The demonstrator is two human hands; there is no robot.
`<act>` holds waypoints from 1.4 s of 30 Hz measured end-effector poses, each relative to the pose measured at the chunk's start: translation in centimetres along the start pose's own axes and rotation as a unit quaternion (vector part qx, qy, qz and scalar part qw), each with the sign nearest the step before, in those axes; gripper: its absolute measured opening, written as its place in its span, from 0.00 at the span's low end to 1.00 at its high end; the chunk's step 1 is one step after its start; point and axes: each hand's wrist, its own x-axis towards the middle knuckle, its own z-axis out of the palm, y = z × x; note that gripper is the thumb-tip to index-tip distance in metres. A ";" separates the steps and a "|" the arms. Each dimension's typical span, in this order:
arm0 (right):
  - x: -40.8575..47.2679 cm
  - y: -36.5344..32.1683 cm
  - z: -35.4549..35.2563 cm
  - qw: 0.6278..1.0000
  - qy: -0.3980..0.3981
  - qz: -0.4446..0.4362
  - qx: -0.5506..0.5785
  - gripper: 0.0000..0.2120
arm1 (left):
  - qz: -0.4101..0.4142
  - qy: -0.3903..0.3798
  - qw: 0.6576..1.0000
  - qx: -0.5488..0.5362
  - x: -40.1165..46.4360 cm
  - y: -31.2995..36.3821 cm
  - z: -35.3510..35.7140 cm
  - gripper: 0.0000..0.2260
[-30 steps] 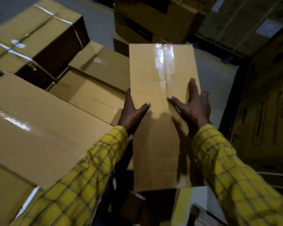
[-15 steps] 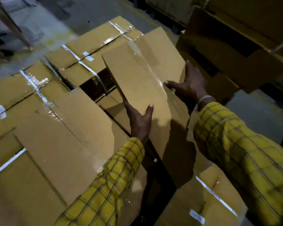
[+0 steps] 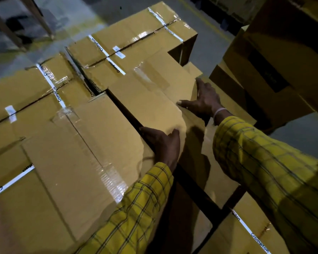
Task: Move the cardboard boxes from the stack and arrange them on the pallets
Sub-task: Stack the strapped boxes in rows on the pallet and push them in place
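Cardboard box (image 3: 154,99) gripped both sides: left hand (image 3: 163,143) at near corner, right hand (image 3: 204,101) on far edge; taped boxes (image 3: 132,43) just behind.

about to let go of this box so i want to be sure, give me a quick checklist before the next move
1. Both hands on the box: ok. Left hand grips its near left edge, right hand its right side.
2. Slot free beside the large taped box: ok, a dark gap runs between the two.
3. Box lying flat: not ok, it looks tilted, the near end over the gap.
4. Left fingers clear of a pinch: not ok, the hand sits at the gap edge.
5. Support underneath: cannot tell, it is hidden.
6. Far end against the strapped box: cannot tell.
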 end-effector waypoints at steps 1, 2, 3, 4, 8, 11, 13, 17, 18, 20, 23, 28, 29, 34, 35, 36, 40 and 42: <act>0.1 0.2 1.1 1.000 -0.014 -0.005 -0.004 0.60 | 0.014 0.007 1.000 0.022 0.0 -0.1 0.0 0.53; 0.0 0.3 2.4 0.999 -0.030 -0.013 -0.014 0.61 | 0.035 0.004 0.998 0.044 -0.1 -0.1 -0.1 0.53; -0.2 0.6 3.8 0.998 -0.054 -0.022 -0.032 0.61 | 0.058 -0.010 0.996 0.064 -0.1 -0.4 -0.1 0.51; -0.5 0.9 5.2 0.995 -0.078 -0.030 -0.059 0.61 | 0.082 -0.031 0.993 0.083 -0.1 -0.6 -0.1 0.50; -1.0 2.7 7.8 0.987 -0.122 -0.016 -0.107 0.55 | 0.128 -0.103 0.968 0.190 1.0 -1.1 -0.3 0.46; -1.8 5.4 7.4 0.984 -0.131 -0.018 -0.123 0.51 | 0.154 -0.161 0.930 0.293 2.7 -0.8 0.0 0.45; -3.3 7.2 7.0 0.985 -0.122 -0.024 -0.120 0.50 | 0.180 -0.190 0.893 0.366 4.0 -0.6 0.5 0.44; -8.7 10.6 6.8 0.993 -0.080 0.021 -0.088 0.48 | 0.273 -0.234 0.784 0.505 6.5 0.2 2.5 0.41; -10.1 11.5 6.8 0.993 -0.059 0.047 -0.086 0.48 | 0.297 -0.246 0.755 0.530 7.2 0.5 3.3 0.41; -12.8 13.2 7.0 0.991 -0.023 0.104 -0.077 0.49 | 0.348 -0.269 0.696 0.568 8.8 1.1 5.3 0.39; -15.9 14.7 7.8 0.984 0.021 0.172 -0.045 0.51 | 0.412 -0.290 0.613 0.609 11.1 1.9 9.1 0.38; -19.8 14.7 11.3 0.938 0.133 0.261 0.186 0.53 | 0.437 -0.252 0.557 0.660 14.8 2.6 14.2 0.39; -20.3 14.5 12.0 0.923 0.143 0.279 0.222 0.53 | 0.438 -0.239 0.545 0.674 15.3 2.6 14.5 0.40; -20.5 14.0 12.3 0.917 0.153 0.286 0.233 0.46 | 0.440 -0.226 0.479 0.725 15.8 3.8 15.0 0.38; -20.5 14.2 12.2 0.922 0.144 0.278 0.228 0.46 | 0.433 -0.228 0.474 0.732 15.7 4.1 15.1 0.37; -20.5 14.5 12.0 0.927 0.135 0.271 0.223 0.46 | 0.423 -0.229 0.475 0.737 15.6 4.3 15.0 0.37; -20.2 14.8 11.5 0.935 0.100 0.268 0.211 0.47 | 0.390 -0.239 0.501 0.734 15.1 4.1 15.0 0.35; -20.1 14.6 11.4 0.932 0.088 0.280 0.210 0.49 | 0.388 -0.239 0.508 0.731 14.9 3.9 15.0 0.35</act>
